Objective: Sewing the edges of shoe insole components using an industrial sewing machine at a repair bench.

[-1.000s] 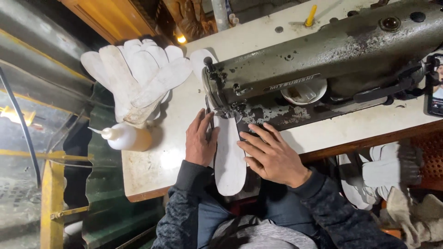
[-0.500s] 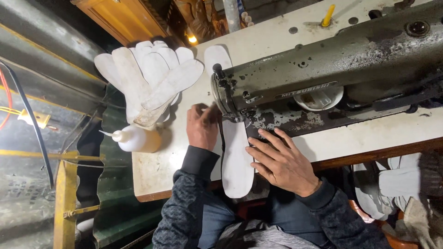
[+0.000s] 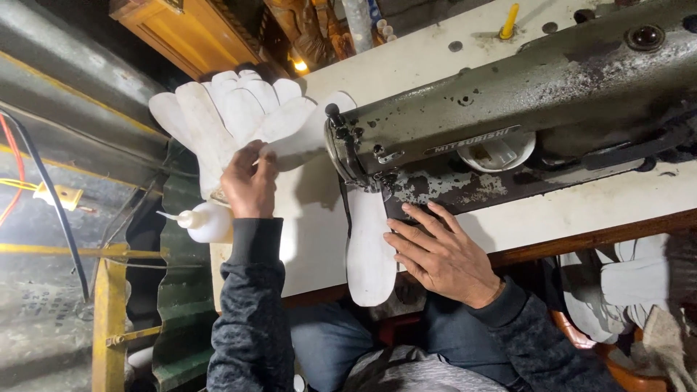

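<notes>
The left hand has left the needle area, where it lay half a second ago, and now rests with fingers curled on the fanned stack of white insole-shaped cut pieces at the pale wooden table's far left, above a small white squeeze bottle. The white sole-shaped piece stays under the grimy grey-green sewing machine, held flat by the spread right hand alone; corrugated metal sheeting lines the dim room.
</notes>
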